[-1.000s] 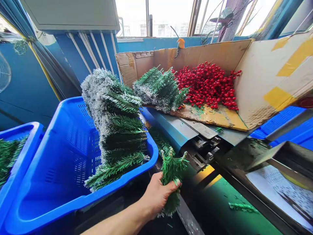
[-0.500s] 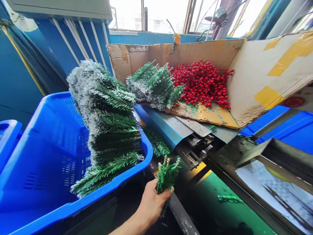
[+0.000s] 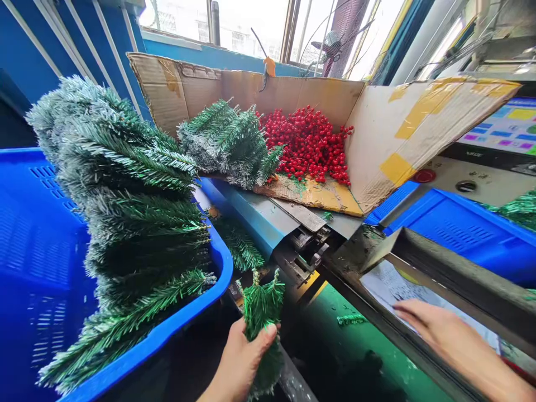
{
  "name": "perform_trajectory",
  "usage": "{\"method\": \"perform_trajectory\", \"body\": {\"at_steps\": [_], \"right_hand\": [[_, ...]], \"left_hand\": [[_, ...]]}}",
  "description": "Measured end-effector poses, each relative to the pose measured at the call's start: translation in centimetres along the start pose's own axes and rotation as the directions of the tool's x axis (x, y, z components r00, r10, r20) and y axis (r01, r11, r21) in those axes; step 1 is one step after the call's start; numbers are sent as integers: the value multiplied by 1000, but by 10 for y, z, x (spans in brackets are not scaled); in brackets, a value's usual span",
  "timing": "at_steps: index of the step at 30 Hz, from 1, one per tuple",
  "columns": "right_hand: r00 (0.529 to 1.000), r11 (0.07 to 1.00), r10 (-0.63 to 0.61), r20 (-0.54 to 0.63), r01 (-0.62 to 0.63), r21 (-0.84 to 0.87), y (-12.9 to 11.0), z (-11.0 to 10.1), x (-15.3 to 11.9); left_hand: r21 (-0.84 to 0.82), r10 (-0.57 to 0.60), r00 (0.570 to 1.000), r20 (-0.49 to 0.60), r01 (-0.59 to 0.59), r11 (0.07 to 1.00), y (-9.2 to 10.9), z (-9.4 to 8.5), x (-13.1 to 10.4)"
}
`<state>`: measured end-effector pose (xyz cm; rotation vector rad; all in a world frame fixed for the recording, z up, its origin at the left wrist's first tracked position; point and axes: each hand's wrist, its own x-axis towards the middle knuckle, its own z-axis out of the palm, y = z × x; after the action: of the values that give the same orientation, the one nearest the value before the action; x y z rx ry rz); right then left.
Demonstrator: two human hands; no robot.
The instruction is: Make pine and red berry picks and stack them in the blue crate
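Note:
My left hand (image 3: 247,357) is closed around a bunch of artificial pine sprigs (image 3: 263,307), with their stem ends pointing up between thumb and fingers. It is at the lower middle, just right of the blue basket (image 3: 213,301). A tall stack of frosted pine sprigs (image 3: 138,206) rests in that basket. At the lower right, my right hand (image 3: 448,335) hangs over a sheet of printed paper (image 3: 402,287) in a metal tray (image 3: 435,268). Its fingers are stretched out and somewhat blurred, and I see nothing in them.
A cut-open cardboard box (image 3: 385,128) stands on a machine (image 3: 251,218), holding more pine sprigs (image 3: 230,145) and red berry stems (image 3: 307,145). A metal clamp mechanism (image 3: 307,251) juts toward me. Another blue basket (image 3: 452,223) and a control panel (image 3: 473,181) are at right.
My right hand has come into view from the lower right. The view has turned rightward, so the basket and box appear farther left. My left hand still holds the sprigs.

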<state>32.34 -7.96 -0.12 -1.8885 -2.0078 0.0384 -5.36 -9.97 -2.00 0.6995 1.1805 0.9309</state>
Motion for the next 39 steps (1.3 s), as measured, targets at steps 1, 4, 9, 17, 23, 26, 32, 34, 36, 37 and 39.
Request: {"method": "perform_trajectory", "body": {"at_steps": [1, 4, 9, 17, 23, 26, 32, 34, 36, 37, 39], "right_hand": [[997, 998, -26, 72, 23, 50, -9, 10, 11], [999, 970, 39, 17, -42, 239, -57, 42, 42], [971, 896, 199, -136, -124, 425, -135, 95, 72], [964, 753, 251, -83, -141, 642, -150, 89, 40], [925, 459, 23, 378, -346, 818, -202, 80, -8], [874, 427, -35, 485, -426, 797, -219, 74, -6], [891, 472, -149, 429, -317, 823, -212, 48, 16], [872, 480, -240, 426, -275, 833, -210, 41, 20], [812, 479, -345, 470, -278, 833, -210, 37, 23], [769, 474, -400, 499, -293, 830, -211, 36, 24], [686, 469, -480, 547, -326, 821, -212, 36, 25]], "left_hand": [[-14, -17, 1000, -4, 17, 1000, -1, 0, 1], [-37, -44, 999, -4, 44, 998, -3, 0, 3], [-83, -51, 999, -9, 50, 995, -6, -2, 7], [-112, -106, 993, 48, 110, 988, -9, -5, 11], [-4, 71, 943, 325, -73, 997, 6, 7, 11], [181, 113, 915, 387, -196, 964, 23, 15, 4], [403, 201, 945, 258, -294, 866, 42, 4, -11], [377, 229, 966, 121, -258, 889, 43, 0, -12], [328, 288, 956, 64, -292, 898, 45, -3, -13], [310, 328, 940, 89, -339, 888, 47, -4, -14], [307, 386, 902, 196, -430, 849, 53, -5, -16]]}}
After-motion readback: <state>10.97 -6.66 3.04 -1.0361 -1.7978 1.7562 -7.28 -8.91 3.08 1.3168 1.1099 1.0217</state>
